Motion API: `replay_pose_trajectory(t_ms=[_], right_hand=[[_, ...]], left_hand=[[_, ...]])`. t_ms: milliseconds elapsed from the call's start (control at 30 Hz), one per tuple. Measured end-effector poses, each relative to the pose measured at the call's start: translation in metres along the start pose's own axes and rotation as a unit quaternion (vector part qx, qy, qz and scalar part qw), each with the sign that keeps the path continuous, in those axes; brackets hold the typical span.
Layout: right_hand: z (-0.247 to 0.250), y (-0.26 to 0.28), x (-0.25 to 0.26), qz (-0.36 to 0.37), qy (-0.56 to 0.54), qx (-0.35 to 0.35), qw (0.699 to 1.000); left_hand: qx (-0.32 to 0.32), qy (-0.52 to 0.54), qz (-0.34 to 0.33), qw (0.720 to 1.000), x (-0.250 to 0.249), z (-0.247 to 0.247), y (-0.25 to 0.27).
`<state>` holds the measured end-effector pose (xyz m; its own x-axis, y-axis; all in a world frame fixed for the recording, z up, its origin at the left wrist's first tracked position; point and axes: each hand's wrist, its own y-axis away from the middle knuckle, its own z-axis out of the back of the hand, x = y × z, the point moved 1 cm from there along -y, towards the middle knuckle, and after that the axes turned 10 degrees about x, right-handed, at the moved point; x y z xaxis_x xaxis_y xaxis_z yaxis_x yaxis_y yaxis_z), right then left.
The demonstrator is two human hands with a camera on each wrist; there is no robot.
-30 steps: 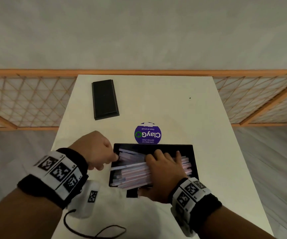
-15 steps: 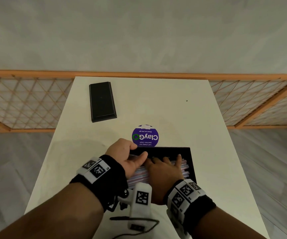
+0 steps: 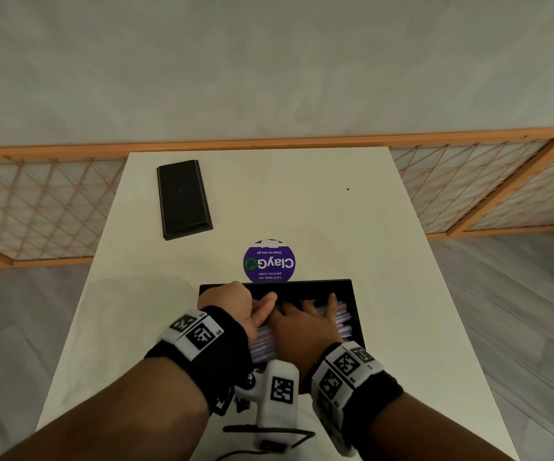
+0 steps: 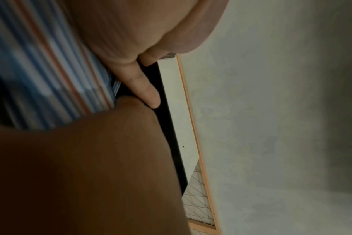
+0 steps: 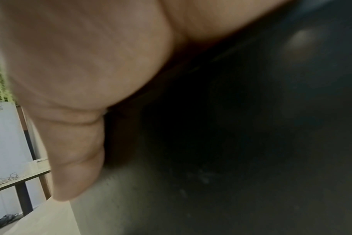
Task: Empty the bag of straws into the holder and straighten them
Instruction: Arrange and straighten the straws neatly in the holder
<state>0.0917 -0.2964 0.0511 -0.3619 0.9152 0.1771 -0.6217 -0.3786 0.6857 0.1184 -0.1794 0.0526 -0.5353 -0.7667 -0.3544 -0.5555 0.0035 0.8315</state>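
Note:
The black holder point(image 3: 352, 296), an open shallow tray, sits on the white table point(image 3: 302, 201) near me. Pink and blue striped straws point(image 3: 343, 317) lie lengthwise in it, mostly covered by my hands. My right hand point(image 3: 308, 322) lies flat on the bundle with its fingers point(image 3: 332, 299) spread and straight. My left hand point(image 3: 245, 307) rests at the straws' left end, its thumb reaching over them beside the right hand. In the left wrist view the straws point(image 4: 50, 63) run past a straight finger point(image 4: 146, 90) lying along the holder's black wall. The right wrist view is dark; only the thumb point(image 5: 76, 151) shows.
A black rectangular lid or box point(image 3: 184, 199) lies at the table's far left. A round purple ClayGo sticker point(image 3: 269, 261) is just behind the holder. A wooden lattice rail point(image 3: 35, 207) runs behind the table. A cable and marker block point(image 3: 280, 387) hang below my wrists.
My left hand has moved right from beside the holder onto the left end of the straws, next to the right hand. The right hand has stayed flat on the bundle.

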Motion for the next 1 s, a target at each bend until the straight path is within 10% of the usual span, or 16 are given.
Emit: replay_pose_trajectory(t_ms=[67, 133, 167, 267, 333, 500, 667, 900, 1000], right_hand=[[-0.001, -0.001, -0.001, 0.001, -0.003, 0.000, 1.000], [-0.001, 0.000, -0.001, 0.006, -0.001, -0.006, 1.000], [-0.001, 0.001, -0.001, 0.009, 0.002, -0.009, 1.000], [-0.001, 0.003, 0.001, 0.013, 0.007, -0.004, 1.000], [-0.003, 0.003, 0.001, 0.013, 0.010, -0.011, 1.000], [-0.004, 0.007, -0.001, 0.009, -0.019, -0.032, 0.999], [-0.003, 0.008, 0.000, -0.003, -0.040, -0.036, 0.999], [0.001, 0.009, 0.002, -0.013, -0.032, -0.029, 0.999], [0.002, 0.009, 0.000, -0.034, -0.012, -0.014, 0.999]], left_hand=[[-0.114, -0.239, -0.020, 0.964, 0.001, -0.007, 0.013], [-0.143, -0.506, -0.063, 0.848, -0.002, 0.002, 0.018], [-0.131, -0.528, -0.052, 0.837, -0.003, 0.003, 0.019], [-0.056, -0.301, -0.029, 0.952, -0.005, 0.008, 0.008], [-0.056, -0.236, -0.091, 0.966, -0.002, 0.007, 0.007], [-0.140, -0.437, -0.244, 0.854, -0.030, 0.008, 0.041], [-0.148, -0.427, -0.301, 0.840, -0.087, 0.020, 0.064], [-0.054, -0.536, -0.120, 0.834, -0.088, 0.039, 0.059], [0.018, -0.691, -0.078, 0.719, -0.076, 0.047, 0.052]])
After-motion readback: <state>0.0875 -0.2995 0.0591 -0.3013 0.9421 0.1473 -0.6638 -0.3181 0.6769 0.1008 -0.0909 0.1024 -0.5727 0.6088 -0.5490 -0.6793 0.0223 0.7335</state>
